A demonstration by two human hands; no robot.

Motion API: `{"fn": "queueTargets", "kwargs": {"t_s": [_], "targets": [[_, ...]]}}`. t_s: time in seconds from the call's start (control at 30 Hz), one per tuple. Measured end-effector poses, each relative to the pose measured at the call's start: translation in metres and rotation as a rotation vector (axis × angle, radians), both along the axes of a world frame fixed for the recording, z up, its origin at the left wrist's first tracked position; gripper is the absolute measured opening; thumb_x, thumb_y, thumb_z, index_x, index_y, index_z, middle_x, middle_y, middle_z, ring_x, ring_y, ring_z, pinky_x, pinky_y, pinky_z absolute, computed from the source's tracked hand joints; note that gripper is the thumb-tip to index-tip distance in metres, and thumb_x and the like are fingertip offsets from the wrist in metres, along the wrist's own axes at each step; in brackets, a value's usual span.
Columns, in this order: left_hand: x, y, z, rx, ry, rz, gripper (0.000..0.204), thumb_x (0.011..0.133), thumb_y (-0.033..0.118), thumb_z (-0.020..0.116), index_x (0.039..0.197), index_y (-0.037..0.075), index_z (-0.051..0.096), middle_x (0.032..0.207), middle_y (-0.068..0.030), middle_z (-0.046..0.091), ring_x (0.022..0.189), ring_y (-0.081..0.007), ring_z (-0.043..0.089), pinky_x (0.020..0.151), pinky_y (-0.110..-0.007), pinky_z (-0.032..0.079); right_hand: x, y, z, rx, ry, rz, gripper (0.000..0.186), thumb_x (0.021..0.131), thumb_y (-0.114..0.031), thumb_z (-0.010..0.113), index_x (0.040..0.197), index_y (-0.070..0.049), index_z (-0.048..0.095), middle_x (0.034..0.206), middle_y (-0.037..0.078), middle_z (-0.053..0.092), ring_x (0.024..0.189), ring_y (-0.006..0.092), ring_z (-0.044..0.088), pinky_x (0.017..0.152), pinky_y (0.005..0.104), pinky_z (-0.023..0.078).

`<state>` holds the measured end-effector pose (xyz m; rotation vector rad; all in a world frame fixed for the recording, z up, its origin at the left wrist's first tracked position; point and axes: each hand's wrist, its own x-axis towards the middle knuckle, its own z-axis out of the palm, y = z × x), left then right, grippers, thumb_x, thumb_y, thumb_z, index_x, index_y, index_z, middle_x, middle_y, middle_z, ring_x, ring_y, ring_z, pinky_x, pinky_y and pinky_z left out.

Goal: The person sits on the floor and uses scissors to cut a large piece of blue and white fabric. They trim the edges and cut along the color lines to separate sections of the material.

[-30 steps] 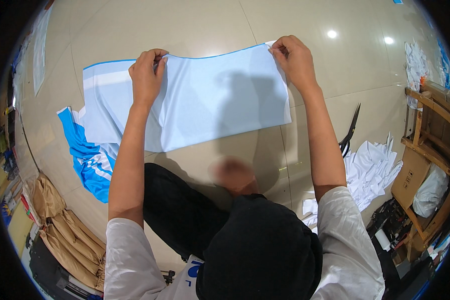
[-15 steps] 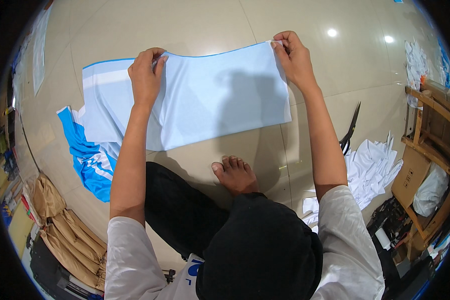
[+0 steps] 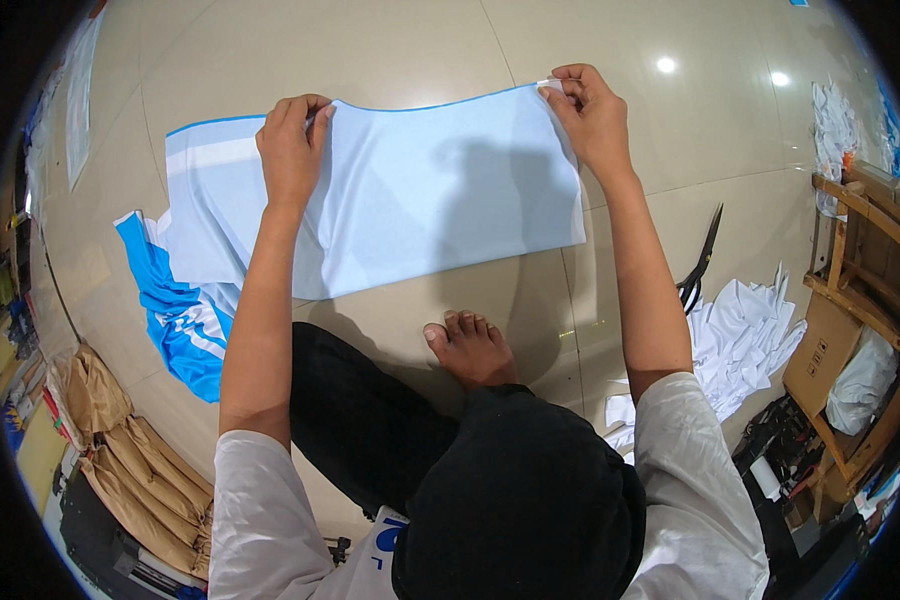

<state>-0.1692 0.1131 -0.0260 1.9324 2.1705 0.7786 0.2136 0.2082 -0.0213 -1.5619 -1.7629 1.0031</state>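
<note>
A pale blue piece of fabric (image 3: 420, 200) with a bright blue edge lies spread over the tiled floor in front of me. My left hand (image 3: 292, 145) pinches its far edge left of the middle, raising a fold there. At the far right corner my right hand (image 3: 588, 115) grips the fabric between thumb and fingers. Between the two hands the blue edge sags slightly. A blue and white garment piece (image 3: 175, 310) lies crumpled beside and partly under the fabric's left end. Black scissors (image 3: 705, 260) rest to the right of my right forearm.
White cloth scraps (image 3: 735, 335) are heaped by the scissors. Farther right stands a wooden frame (image 3: 860, 240) with a cardboard box (image 3: 822, 345) and a white plastic bag (image 3: 863, 380). Brown wrapped material (image 3: 135, 450) lies at the lower left. My bare foot (image 3: 470, 350) is near the fabric's close edge.
My right hand has shifted very slightly, still gripping the corner. The fabric's right end has moved a touch with it. My left hand stays almost where it was.
</note>
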Motion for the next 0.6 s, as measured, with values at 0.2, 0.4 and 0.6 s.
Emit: {"fn": "queueTargets", "kwargs": {"t_s": [0.2, 0.4, 0.6], "targets": [[0.0025, 0.0012, -0.0005, -0.026, 0.034, -0.004, 0.013, 0.101, 0.022, 0.081, 0.104, 0.010, 0.078, 0.101, -0.0044, 0.074, 0.094, -0.0261, 0.069, 0.085, -0.043, 0.052, 0.0031, -0.0005, 0.0001, 0.016, 0.017, 0.050, 0.034, 0.098, -0.010, 0.083, 0.128, -0.003, 0.071, 0.102, 0.014, 0.081, 0.080, 0.0197, 0.070, 0.079, 0.0338, 0.060], [0.0042, 0.0021, 0.0021, -0.032, -0.021, -0.028, 0.011, 0.099, 0.018, 0.080, 0.101, 0.008, 0.076, 0.102, -0.0052, 0.074, 0.094, -0.0269, 0.069, 0.087, -0.043, 0.051, 0.0040, 0.0007, -0.0024, 0.025, -0.038, 0.035, 0.033, 0.097, -0.010, 0.082, 0.128, -0.004, 0.070, 0.104, 0.016, 0.082, 0.080, 0.0214, 0.073, 0.080, 0.0343, 0.061], [0.0060, 0.0024, 0.0066, -0.006, 0.003, -0.064, 0.012, 0.100, 0.016, 0.080, 0.104, 0.005, 0.076, 0.103, -0.0078, 0.075, 0.095, -0.0284, 0.070, 0.086, -0.043, 0.055, 0.0015, -0.0031, 0.0022, -0.007, -0.054, 0.013, 0.034, 0.096, -0.012, 0.084, 0.127, -0.004, 0.071, 0.107, 0.018, 0.083, 0.078, 0.0215, 0.074, 0.079, 0.0347, 0.062]]}}
